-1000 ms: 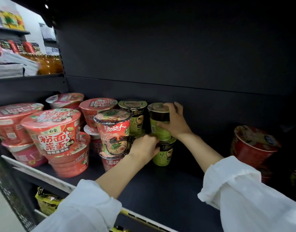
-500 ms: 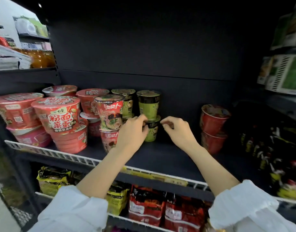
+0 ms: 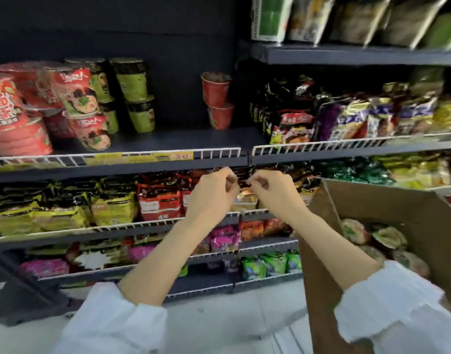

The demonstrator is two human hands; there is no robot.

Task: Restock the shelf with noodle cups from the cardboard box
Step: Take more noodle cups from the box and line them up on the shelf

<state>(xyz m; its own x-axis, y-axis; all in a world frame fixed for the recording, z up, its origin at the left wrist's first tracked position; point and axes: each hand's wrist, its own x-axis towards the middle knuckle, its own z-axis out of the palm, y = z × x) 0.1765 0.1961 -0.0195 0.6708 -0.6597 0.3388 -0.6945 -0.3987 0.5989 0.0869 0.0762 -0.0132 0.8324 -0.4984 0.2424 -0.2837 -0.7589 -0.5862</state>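
Dark matt metal shelf (image 3: 183,139) edged with a white-coated wire front rail (image 3: 148,157); on it, stacked green noodle cups (image 3: 136,94) with glossy printed wrap. Brown cardboard box (image 3: 387,200), matt and fibrous. Glossy crinkled plastic noodle packets (image 3: 160,203); white, soft-woven cloth sleeves (image 3: 398,310).

Dark metal shelving (image 3: 359,53) stands against a dark back panel (image 3: 183,34), each tier edged with a white wire rail (image 3: 321,146). Packaged snack bags (image 3: 372,118) crowd the right and lower tiers. Below lies a pale floor (image 3: 232,315).
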